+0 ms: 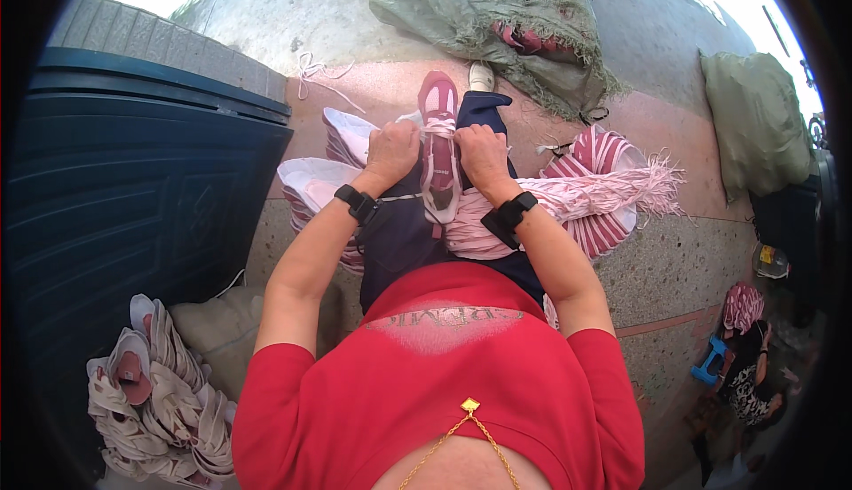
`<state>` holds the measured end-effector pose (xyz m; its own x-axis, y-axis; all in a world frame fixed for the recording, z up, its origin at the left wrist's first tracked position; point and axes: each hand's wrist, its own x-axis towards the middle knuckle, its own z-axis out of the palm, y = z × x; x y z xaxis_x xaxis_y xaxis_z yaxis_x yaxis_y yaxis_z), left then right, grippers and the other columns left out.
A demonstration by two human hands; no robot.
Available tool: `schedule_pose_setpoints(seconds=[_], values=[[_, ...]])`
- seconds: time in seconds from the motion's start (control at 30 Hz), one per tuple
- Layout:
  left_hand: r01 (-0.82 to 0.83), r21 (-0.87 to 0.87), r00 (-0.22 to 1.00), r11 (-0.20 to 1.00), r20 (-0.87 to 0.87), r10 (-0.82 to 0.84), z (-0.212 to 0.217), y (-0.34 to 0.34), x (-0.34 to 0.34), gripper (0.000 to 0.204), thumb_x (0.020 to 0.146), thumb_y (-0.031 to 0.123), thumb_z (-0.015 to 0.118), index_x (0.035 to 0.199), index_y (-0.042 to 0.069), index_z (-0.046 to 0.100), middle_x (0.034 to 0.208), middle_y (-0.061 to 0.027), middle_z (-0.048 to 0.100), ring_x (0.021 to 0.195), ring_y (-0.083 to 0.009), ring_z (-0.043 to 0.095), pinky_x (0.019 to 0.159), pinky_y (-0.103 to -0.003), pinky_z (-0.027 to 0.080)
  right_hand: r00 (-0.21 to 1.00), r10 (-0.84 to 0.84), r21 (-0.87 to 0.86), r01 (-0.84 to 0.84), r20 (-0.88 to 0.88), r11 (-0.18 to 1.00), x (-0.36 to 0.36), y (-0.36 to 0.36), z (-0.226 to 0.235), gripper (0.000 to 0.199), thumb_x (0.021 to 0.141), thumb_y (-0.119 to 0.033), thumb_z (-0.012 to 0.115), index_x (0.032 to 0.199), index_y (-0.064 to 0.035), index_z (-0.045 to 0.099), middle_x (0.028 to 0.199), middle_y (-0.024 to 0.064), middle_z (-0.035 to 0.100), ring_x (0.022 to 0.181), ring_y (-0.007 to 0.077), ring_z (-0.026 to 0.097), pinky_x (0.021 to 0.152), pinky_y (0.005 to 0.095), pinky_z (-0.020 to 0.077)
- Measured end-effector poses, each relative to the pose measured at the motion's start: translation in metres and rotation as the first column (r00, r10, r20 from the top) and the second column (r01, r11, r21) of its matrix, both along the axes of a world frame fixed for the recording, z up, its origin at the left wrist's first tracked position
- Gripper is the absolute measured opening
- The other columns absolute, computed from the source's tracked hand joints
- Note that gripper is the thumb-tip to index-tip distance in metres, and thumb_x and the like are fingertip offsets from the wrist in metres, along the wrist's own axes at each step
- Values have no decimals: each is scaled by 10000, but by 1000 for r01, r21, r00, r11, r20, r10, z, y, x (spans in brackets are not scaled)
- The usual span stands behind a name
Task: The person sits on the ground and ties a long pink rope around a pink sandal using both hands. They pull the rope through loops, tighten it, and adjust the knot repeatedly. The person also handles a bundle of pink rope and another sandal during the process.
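Shoe upper, dusky pink and white (441,163): held between the two hands above the lap, toe pointing away from the person. Flat white lace (438,127): across its throat. Left hand (394,153): fingers curled, pinching the lace at the upper's left edge. Right hand (484,156): likewise, at the right edge. Thick hank of pale pink laces (555,203): beside the right wrist, overlying a striped pink-and-white stack of uppers (605,228).
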<state>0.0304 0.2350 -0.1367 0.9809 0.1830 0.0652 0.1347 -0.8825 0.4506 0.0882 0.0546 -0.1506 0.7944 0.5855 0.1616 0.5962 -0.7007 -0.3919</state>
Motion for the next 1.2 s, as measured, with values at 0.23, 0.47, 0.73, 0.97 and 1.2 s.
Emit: schedule_pose_setpoints(seconds=[0.23,0.47,0.73,0.97,1.2], values=[[17,72,1000,997,0,-17,-3,-8,0,180,853,237,552,847,77,634,779,-121,624,770,-319,588,689,-452,408,991,-132,49,132,-14,990,0,-3,16,227,817,-330,605,799,-112,667,832,34,582,869,229,526,731,388,378],[-30,298,997,954,83,6,33,-28,-13,261,790,308,632,927,89,673,850,-87,649,868,-289,563,697,-423,418,996,-60,-92,54,-62,994,-13,-7,25,327,815,-371,586,912,-71,670,898,107,591,907,274,525,755,439,386],[51,137,999,989,-20,-49,36,-18,-6,217,769,230,637,901,61,670,846,-90,647,870,-289,560,717,-425,447,981,-27,243,74,-193,967,-12,-7,-6,198,801,-189,580,922,-54,659,895,123,618,881,315,554,759,433,440],[251,-335,922,908,-204,-330,30,-36,97,325,825,130,546,1111,-22,563,943,-235,635,893,-326,633,772,-383,496,944,-135,490,276,-302,827,-26,4,-5,62,763,-63,571,815,-30,581,746,167,590,752,366,556,691,467,446],[60,-489,646,870,-645,-407,25,-48,121,518,696,45,691,1178,-35,518,713,-38,560,559,-100,546,455,-230,419,984,-144,336,172,-107,926,-30,19,-18,163,747,-116,552,857,-37,644,878,111,617,892,275,570,714,388,429]])
